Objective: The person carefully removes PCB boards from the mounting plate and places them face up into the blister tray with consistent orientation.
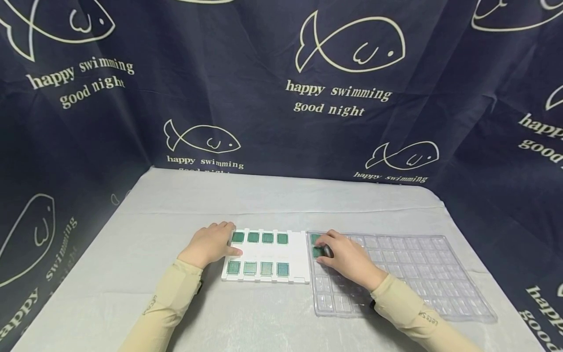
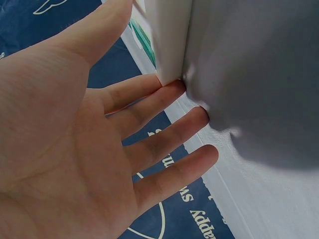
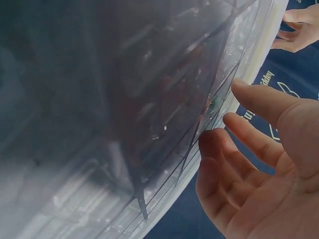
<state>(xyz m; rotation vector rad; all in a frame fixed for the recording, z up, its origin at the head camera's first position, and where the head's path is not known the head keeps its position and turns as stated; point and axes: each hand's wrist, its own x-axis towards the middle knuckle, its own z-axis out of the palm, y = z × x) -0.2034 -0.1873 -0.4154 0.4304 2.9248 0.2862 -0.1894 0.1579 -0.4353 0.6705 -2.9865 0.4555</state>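
Note:
My left hand (image 1: 210, 244) rests at the left end of a white tray (image 1: 264, 252), thumb on its top and fingers fairly straight along the edge. The left wrist view shows the fingertips (image 2: 174, 89) at the tray's side. Small square green chips (image 1: 267, 238) sit in two rows on that tray, several in each. My right hand (image 1: 345, 256) is over the left end of a clear compartment tray (image 1: 409, 274). Its thumb and forefinger stand apart around a green chip (image 1: 317, 252) in a left-column cell. Another green chip (image 1: 314, 238) lies in the cell behind.
Both trays lie side by side on a white-covered table (image 1: 264, 322), their short edges close together. Many cells of the clear tray show no chip. A dark blue fish-print curtain (image 1: 272, 137) hangs behind and at both sides of the table.

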